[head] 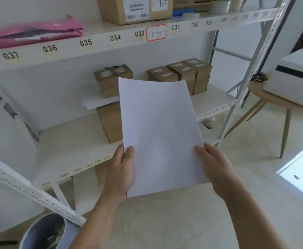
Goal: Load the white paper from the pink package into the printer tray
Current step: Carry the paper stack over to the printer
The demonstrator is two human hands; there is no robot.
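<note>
A stack of white paper [158, 128] is held upright in front of me, in front of the shelving. My left hand [121, 172] grips its lower left edge and my right hand [213, 169] grips its lower right edge. The pink package [34, 34] lies open on the upper shelf at the far left, with white sheets showing inside. The white printer [294, 78] sits on a round wooden table at the right edge, well away from the paper.
White metal shelving [97, 43] with numbered labels holds cardboard boxes [181, 72] on the upper and middle shelves. A grey bin [43, 232] stands on the floor at lower left. The round table [272, 101] has splayed wooden legs. Pale floor lies below my arms.
</note>
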